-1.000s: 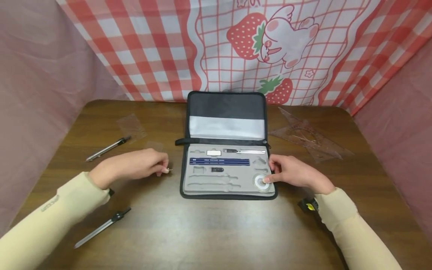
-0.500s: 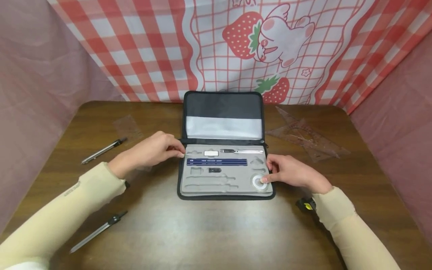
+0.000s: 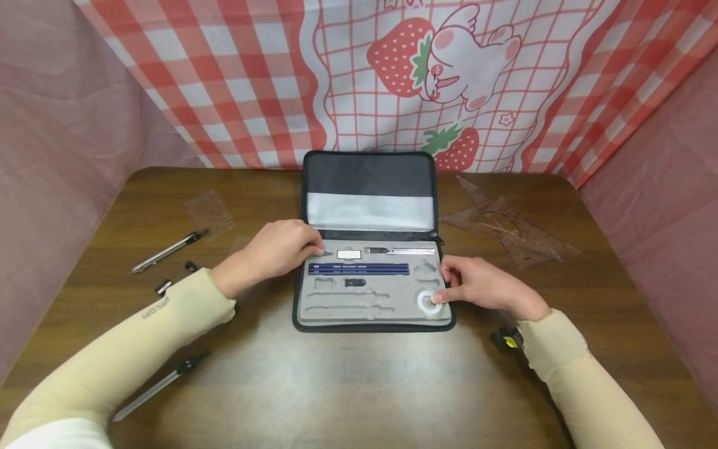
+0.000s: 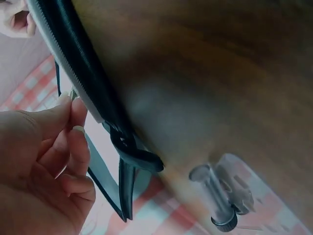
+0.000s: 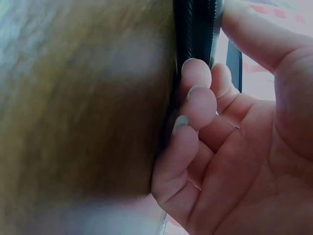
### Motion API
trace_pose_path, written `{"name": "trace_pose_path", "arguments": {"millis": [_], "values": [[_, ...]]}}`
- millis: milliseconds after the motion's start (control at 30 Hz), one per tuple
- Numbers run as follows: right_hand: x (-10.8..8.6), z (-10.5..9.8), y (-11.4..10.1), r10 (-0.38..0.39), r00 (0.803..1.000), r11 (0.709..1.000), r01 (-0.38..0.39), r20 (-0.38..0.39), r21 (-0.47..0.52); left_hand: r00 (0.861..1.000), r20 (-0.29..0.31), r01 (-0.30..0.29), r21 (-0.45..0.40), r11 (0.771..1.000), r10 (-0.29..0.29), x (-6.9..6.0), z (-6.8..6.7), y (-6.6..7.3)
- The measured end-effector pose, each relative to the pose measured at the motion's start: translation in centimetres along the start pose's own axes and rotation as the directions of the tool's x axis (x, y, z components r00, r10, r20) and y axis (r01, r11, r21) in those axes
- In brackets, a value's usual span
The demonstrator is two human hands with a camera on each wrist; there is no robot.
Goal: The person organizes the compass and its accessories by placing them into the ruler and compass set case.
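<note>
A zip case (image 3: 370, 325) lies unfolded on the table, its grey foam tray (image 3: 348, 318) facing up. At the tray's upper left corner my left hand (image 3: 280, 248) pinches a small thin metal piece (image 4: 73, 94) between thumb and forefinger, over a small slot. The piece is mostly hidden by the fingers. My right hand (image 3: 485, 284) grips the case's right edge, fingers curled under the side and thumb on a white ring-shaped roll (image 3: 424, 304). In the tray also sit blue pencils (image 3: 359, 269), a white eraser (image 3: 349, 254), a silver compass-like tool (image 3: 412, 251) and a small black piece (image 3: 354, 282).
Two compasses lie at the left, one further back (image 3: 168, 251), one nearer (image 3: 154, 393). Clear set squares (image 3: 510, 227) lie at the right, a clear plastic sheet (image 3: 209, 212) at the back left. Small dark items (image 3: 164, 287) are beside the left sleeve. Several shaped tray slots hold nothing.
My left hand has moved right from the table beside the case to the tray's upper left corner, carrying the small metal piece. My right hand keeps its grip on the case.
</note>
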State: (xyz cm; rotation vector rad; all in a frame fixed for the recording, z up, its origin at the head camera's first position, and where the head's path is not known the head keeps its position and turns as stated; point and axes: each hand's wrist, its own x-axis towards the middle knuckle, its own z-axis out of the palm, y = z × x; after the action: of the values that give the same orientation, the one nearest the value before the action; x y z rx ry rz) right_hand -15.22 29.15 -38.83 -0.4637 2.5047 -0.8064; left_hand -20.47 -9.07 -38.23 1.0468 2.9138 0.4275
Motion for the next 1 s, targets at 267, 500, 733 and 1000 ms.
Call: {"name": "trace_pose_path", "arguments": {"millis": [267, 500, 733, 1000], "values": [[0.0, -0.1, 0.0, -0.013, 1.000, 1.000, 0.013, -0.004, -0.006, 0.999, -0.046, -0.020, 0.096, 0.995, 0.025, -0.2, 0.4, 0.7], [0.0, 0.0, -0.1, -0.007, 1.000, 1.000, 0.007, -0.010, -0.018, 1.000, -0.012, 0.011, 0.079, 0.997, -0.010, -0.1, 0.6, 0.7], [0.0, 0.0, -0.2, -0.009, 1.000, 1.000, 0.009, -0.004, -0.012, 0.996, 0.049, 0.065, 0.045, 0.997, -0.067, 0.2, 0.6, 0.8], [0.2, 0.1, 0.2, -0.002, 1.000, 1.000, 0.001, -0.008, -0.018, 0.988, 0.112, 0.101, 0.075, 0.992, -0.109, 0.6, 0.3, 1.2]]}}
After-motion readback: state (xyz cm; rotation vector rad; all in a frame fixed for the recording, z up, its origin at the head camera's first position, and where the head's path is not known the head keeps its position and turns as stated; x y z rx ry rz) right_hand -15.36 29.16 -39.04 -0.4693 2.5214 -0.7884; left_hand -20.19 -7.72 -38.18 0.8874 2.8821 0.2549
